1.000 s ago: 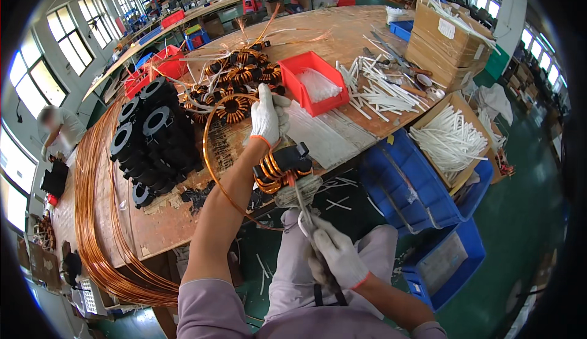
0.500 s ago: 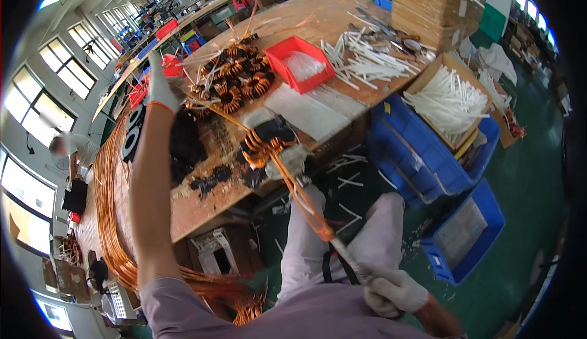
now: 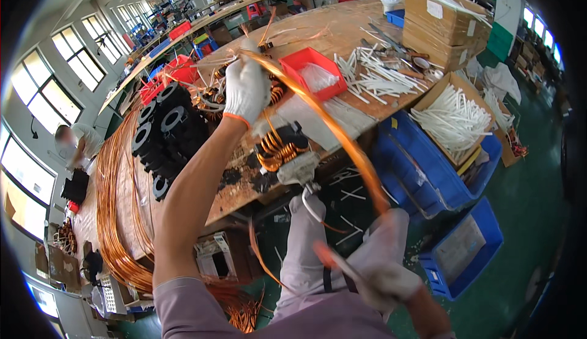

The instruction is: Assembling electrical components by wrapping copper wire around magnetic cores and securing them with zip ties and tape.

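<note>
In the head view, the left arm stretches up from 7 o'clock, its gloved left hand (image 3: pixel 246 87) at 11 o'clock, fingers curled together on copper wire (image 3: pixel 336 129) that arcs toward 4 o'clock. The blurred right hand (image 3: pixel 391 282) sits low at 5 o'clock, fingers wrapped around a rod (image 3: pixel 350 270). The copper-wound coil (image 3: pixel 280 151) is at the centre.

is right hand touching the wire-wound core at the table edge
Apart. The head view shows the right hand well below the core, with a clear gap between.
</note>
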Motion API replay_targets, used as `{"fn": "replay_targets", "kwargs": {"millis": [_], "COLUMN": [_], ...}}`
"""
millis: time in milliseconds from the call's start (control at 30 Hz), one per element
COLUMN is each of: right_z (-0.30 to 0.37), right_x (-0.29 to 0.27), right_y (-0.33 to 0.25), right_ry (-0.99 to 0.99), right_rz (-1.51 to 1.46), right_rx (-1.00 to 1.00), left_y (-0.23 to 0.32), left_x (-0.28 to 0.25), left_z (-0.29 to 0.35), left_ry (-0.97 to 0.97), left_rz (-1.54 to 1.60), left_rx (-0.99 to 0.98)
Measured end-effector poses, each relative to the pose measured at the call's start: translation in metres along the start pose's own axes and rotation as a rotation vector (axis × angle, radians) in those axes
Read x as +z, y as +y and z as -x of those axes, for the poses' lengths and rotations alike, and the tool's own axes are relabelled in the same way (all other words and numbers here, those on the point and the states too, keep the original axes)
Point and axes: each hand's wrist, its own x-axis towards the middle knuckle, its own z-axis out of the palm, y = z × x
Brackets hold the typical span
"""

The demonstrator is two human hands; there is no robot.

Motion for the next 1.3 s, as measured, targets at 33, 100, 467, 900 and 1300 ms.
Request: {"fn": "replay_targets", "kwargs": {"millis": [33,100,467,900,1300], "right_z": [-0.072,-0.168,-0.029,-0.016,-0.081], "right_x": [0.024,0.035,0.037,-0.022,0.028], "right_y": [-0.023,-0.044,-0.052,0.064,-0.032], "right_ry": [0.157,0.249,0.304,-0.183,0.098], "right_rz": [0.048,-0.093,-0.137,0.164,-0.149], "right_rx": [0.134,0.028,0.327,-0.155,0.269], "left_y": [-0.029,-0.084,-0.081,-0.001,-0.115], "left_x": [-0.014,-0.028,-0.123,0.046,-0.065], "left_z": [-0.026,-0.045,-0.083,0.031,-0.071], "left_ry": [0.09,0.122,0.402,-0.138,0.1], "left_rz": [0.102,0.273,0.141,-0.281,0.226], "left_rx": [-0.143,-0.254,-0.327,0.045,-0.318]}}
